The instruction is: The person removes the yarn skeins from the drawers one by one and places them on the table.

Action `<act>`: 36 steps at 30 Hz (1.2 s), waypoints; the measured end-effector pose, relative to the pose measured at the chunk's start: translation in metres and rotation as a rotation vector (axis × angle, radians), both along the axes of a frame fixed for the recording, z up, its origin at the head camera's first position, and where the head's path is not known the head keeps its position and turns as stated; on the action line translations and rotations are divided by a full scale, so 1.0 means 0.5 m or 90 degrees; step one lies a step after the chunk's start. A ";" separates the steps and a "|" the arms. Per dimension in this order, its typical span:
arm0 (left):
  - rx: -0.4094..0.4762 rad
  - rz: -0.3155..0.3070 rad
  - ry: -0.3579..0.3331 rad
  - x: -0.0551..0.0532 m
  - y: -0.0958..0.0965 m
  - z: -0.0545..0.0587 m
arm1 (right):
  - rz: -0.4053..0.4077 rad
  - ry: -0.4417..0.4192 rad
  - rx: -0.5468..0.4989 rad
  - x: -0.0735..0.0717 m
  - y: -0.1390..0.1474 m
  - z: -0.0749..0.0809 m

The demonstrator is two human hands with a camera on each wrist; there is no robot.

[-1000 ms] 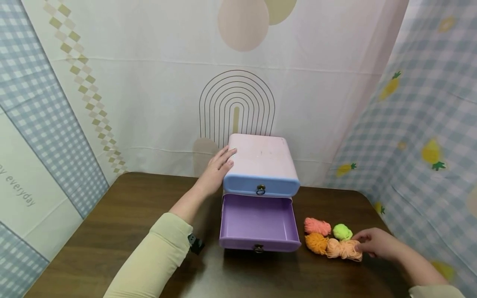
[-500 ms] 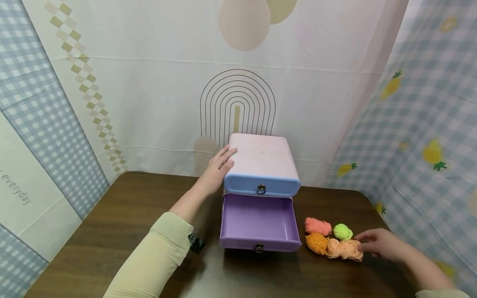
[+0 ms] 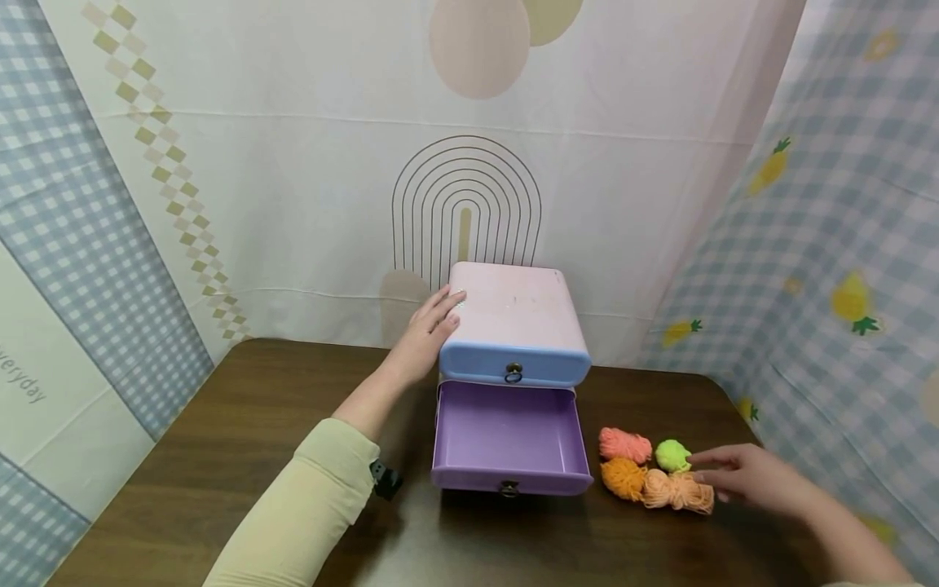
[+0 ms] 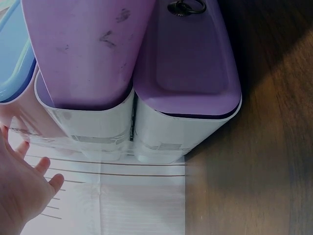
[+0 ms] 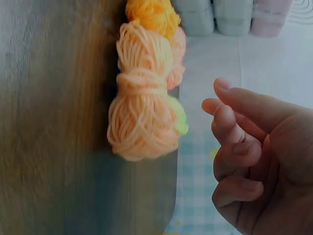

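Observation:
A stacked drawer unit has a pale pink top (image 3: 513, 306), a blue upper drawer front (image 3: 515, 364) and a purple drawer (image 3: 506, 436) pulled out below it. In the left wrist view another purple drawer (image 4: 190, 54) is closed in the lowest tier. My left hand (image 3: 425, 330) rests on the upper left edge of the pink casing, fingers extended. My right hand (image 3: 756, 479) is over the right end of a peach yarn skein (image 3: 678, 492), fingers loosely bent and holding nothing. Beside that skein lie orange yarn (image 3: 623, 478), coral yarn (image 3: 625, 446) and neon green yarn (image 3: 672, 456).
The dark wooden table (image 3: 279, 440) carries everything. A patterned cloth (image 3: 330, 204) hangs behind it, and a checked cloth (image 3: 822, 310) hangs close along the right side. A small black object (image 3: 386, 481) shows at the left sleeve cuff.
My right hand has lifted slightly from the end of the peach skein and shifted left toward the green yarn. The left hand, drawers and yarn stay as they were.

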State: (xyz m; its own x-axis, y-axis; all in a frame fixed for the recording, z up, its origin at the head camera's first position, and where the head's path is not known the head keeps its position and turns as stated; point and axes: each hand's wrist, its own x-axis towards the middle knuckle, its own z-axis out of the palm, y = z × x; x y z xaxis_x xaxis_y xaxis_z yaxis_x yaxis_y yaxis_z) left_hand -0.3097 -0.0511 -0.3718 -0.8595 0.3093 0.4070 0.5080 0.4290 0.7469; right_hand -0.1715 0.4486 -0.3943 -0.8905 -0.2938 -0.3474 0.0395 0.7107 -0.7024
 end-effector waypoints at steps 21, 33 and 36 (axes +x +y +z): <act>0.005 -0.004 0.005 0.002 0.000 0.002 | 0.123 0.029 -0.143 0.054 -0.143 -0.018; 0.005 -0.008 0.001 0.003 -0.001 0.002 | 0.173 0.019 -0.195 0.082 -0.221 -0.051; 0.006 -0.008 0.002 0.003 -0.001 0.002 | 0.179 0.018 -0.202 0.087 -0.242 -0.064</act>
